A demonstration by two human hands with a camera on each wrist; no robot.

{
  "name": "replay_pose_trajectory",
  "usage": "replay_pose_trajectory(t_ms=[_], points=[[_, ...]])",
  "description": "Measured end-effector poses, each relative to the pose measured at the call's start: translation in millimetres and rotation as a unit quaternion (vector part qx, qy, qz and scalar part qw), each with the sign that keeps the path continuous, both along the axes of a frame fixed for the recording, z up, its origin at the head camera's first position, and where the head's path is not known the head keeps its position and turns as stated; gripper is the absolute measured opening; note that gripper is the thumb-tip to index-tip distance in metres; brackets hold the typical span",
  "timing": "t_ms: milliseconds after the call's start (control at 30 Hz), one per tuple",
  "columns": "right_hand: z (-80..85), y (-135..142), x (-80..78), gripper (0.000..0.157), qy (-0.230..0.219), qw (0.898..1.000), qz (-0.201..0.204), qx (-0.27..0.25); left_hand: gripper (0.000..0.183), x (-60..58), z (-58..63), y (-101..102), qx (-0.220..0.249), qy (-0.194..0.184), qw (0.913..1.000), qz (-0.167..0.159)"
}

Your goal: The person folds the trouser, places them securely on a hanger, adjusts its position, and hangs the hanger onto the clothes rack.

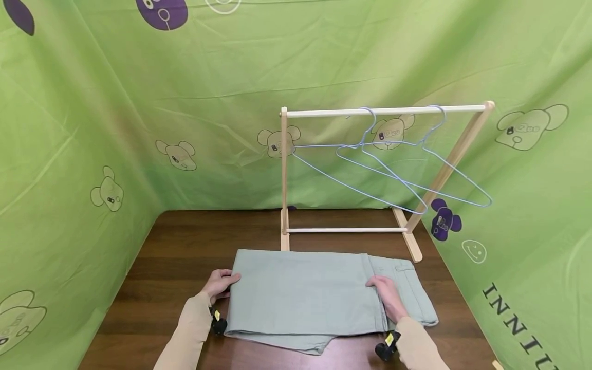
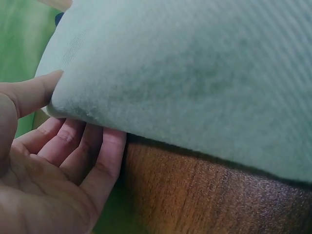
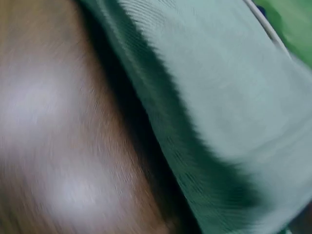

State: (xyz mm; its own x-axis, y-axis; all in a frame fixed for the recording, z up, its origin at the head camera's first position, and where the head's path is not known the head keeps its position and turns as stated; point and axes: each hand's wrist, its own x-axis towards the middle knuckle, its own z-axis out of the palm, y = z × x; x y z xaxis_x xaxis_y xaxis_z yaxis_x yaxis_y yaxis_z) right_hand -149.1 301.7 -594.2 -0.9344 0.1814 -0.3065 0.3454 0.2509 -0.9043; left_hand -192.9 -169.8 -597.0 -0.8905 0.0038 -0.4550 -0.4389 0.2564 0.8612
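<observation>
Pale grey-green trousers (image 1: 302,293) lie folded on the table, the legs turned back over the upper part. Their waist part (image 1: 407,288) sticks out at the right, and a point of cloth shows below the near edge. At the left fold, my left hand (image 1: 219,283) pinches the cloth, thumb on top and fingers beneath, as the left wrist view shows. My right hand (image 1: 389,295) holds the leg hems near the waist part, a fingertip over the top layer. In the right wrist view only cloth (image 3: 229,87) and table show; that hand is out of sight.
Behind the trousers stands a wooden rack (image 1: 284,174) with white bars. Two lilac wire hangers (image 1: 361,146) hang from its top bar. The dark wood table (image 1: 185,241) is enclosed by green cloth walls (image 1: 222,67) with bear prints.
</observation>
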Motion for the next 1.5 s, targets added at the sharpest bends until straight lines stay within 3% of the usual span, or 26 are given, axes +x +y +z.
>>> replay_pose_trajectory(t_ms=[67, 167, 400, 500, 567, 733, 933, 1067, 1500], points=[[3.9, -1, -1.0, 0.024, 0.0, 0.995, 0.035, 0.091, 0.036, -0.8, -0.2, 0, -0.003, 0.0, 1.0, -0.002], [9.3, 2, -2.1, 0.028, 0.012, 0.98, 0.085, 0.181, 0.034, -2.0, 0.0, 0, -0.002, -0.002, 1.0, -0.004], [15.1, 6, -1.2, 0.04, 0.03, 0.948, 0.146, 0.282, 0.034, -1.9, 2.3, 2, -0.008, 0.007, 0.9997, -0.022], [17.6, 2, 0.7, 0.041, 0.028, 0.929, 0.145, 0.339, 0.035, -0.7, 3.9, 4, -0.011, 0.013, 0.9992, -0.036], [19.0, -1, 1.6, 0.04, 0.019, 0.924, 0.137, 0.356, 0.034, 0.1, 4.6, 6, -0.017, 0.017, 0.9986, -0.046], [19.7, -2, 1.4, 0.045, 0.002, 0.933, 0.125, 0.337, 0.033, -0.5, 3.8, 8, -0.038, 0.016, 0.9979, -0.05], [15.5, 6, 0.8, 0.044, 0.013, 0.952, 0.133, 0.273, 0.036, -2.8, 0.6, 9, -0.037, 0.009, 0.9982, -0.047], [15.8, 10, 1.4, 0.042, -0.004, 0.964, 0.129, 0.232, 0.037, -2.2, 0.9, 9, -0.036, 0.007, 0.9983, -0.045], [19.0, 17, 5.7, 0.038, -0.03, 0.982, 0.108, 0.153, 0.036, 1.5, 5.3, 11, -0.039, 0.013, 0.9984, -0.039]])
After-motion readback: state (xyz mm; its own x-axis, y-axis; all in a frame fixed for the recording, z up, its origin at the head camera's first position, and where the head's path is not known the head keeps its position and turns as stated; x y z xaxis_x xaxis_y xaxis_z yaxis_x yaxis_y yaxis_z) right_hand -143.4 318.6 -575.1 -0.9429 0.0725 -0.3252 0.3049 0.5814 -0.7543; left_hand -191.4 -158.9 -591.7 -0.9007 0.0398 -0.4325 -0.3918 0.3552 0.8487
